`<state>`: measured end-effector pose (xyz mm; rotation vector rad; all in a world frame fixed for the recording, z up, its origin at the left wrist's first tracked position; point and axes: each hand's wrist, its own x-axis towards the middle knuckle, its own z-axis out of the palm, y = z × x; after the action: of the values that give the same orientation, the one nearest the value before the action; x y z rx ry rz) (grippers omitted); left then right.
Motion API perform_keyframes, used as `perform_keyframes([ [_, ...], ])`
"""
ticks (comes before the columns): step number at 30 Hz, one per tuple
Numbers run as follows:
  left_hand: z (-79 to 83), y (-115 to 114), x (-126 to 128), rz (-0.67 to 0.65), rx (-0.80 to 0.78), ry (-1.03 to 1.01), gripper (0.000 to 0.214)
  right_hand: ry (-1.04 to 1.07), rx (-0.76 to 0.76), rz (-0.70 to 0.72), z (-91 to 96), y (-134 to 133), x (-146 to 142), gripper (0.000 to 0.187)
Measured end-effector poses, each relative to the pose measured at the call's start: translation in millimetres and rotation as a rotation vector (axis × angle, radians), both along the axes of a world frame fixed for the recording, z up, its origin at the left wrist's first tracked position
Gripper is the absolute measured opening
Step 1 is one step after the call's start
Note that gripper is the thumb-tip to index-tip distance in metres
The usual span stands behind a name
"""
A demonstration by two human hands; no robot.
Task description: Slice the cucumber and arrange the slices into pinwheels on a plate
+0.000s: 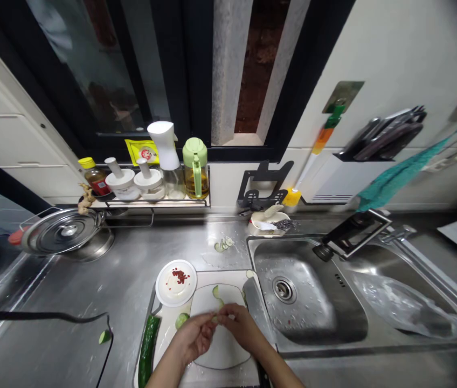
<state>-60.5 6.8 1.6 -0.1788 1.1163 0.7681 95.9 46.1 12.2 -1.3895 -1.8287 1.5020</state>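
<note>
My left hand (194,335) and my right hand (240,326) meet over a white rectangular plate (222,353). Pinched between their fingertips is a small pale green piece, which looks like a cucumber slice (214,319). Curved green cucumber slices (216,292) lie on the plate just beyond my fingers. The plate rests on a cutting board (168,328). To the left on the board are a long cucumber (147,350) and a cut cucumber piece (181,321). A knife (257,302) lies along the board's right side, its dark handle partly behind my right forearm.
A round white dish (164,293) with small red bits overlaps the board's far left corner. Cucumber slices (224,245) and a cucumber end (104,337) lie on the steel counter. The sink (309,323) is at right, a lidded pot (67,231) at left, seasoning bottles behind.
</note>
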Motion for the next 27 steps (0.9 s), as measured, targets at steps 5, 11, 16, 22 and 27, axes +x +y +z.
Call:
perform_keyframes([
  [5, -2.7, 4.2, -2.4, 0.007, -0.067, -0.069, 0.007, 0.014, -0.035, 0.018, 6.1, 4.6, 4.2, 0.016],
  [11, -4.6, 8.3, -7.6, 0.027, -0.039, -0.047, 0.016, 0.007, -0.068, 0.04, 3.9, 13.4, 6.9, 0.016],
  [16, -6.7, 10.2, -9.4, 0.007, 0.055, 0.081, 0.029, -0.023, -0.079, 0.06, -2.7, 21.8, 9.0, 0.015],
  [22, -13.5, 12.7, -4.9, -0.049, 0.247, 0.312, 0.027, -0.147, -0.047, 0.093, -10.3, 36.4, 9.4, 0.015],
  [27, -20.8, 16.5, -0.1, -0.087, 0.372, 0.542, 0.01, -0.309, 0.036, 0.121, -12.1, 51.0, 5.0, 0.014],
])
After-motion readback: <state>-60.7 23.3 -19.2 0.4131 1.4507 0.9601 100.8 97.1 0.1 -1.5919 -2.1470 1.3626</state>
